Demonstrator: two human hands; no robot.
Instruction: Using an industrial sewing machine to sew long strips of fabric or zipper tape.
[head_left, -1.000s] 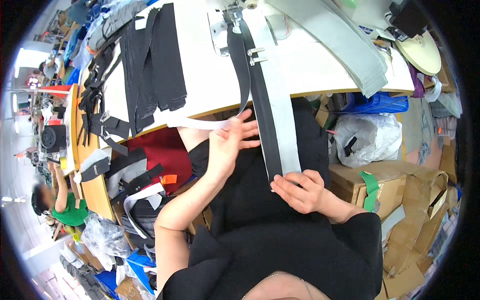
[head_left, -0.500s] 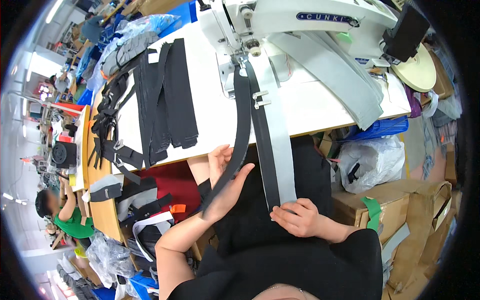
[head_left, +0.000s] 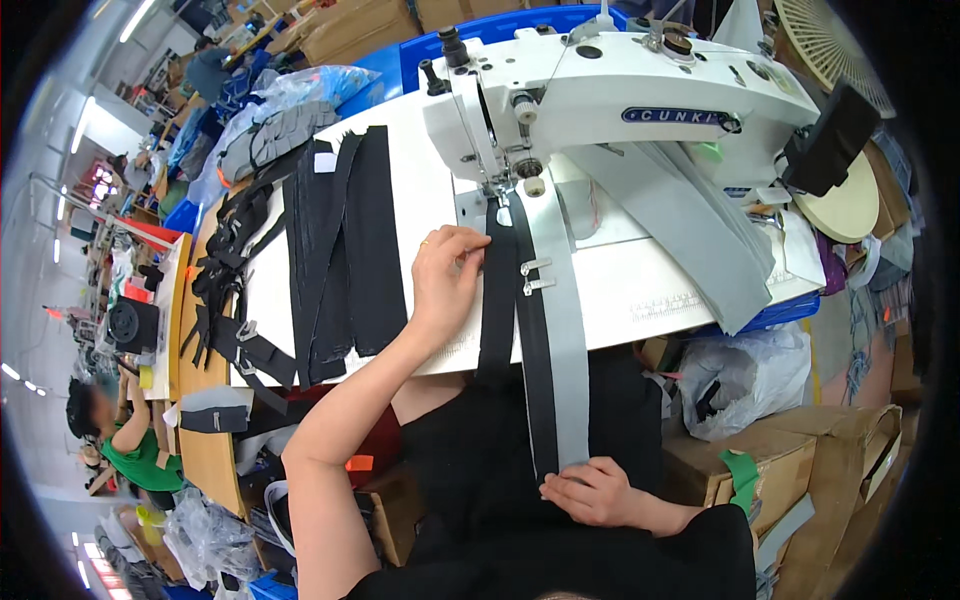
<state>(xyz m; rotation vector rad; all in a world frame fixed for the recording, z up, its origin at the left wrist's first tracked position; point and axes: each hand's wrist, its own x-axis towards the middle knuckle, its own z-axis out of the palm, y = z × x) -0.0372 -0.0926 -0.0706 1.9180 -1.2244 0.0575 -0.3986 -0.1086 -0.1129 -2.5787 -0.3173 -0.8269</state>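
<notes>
The black strip [head_left: 497,320] and the grey-and-black strip [head_left: 569,370] extend from the sewing machine [head_left: 590,85], probably light and limp, best held by edges. Left hand [head_left: 447,280], half curled, touches the first, pinch unclear; right hand [head_left: 592,493] has its grip closed on the second's end.

We see a cardboard box [head_left: 835,450] (a green strip [head_left: 739,478] lies on it), a whitish plastic bag [head_left: 748,375] near it, and a co-worker in a green shirt [head_left: 145,462].
</notes>
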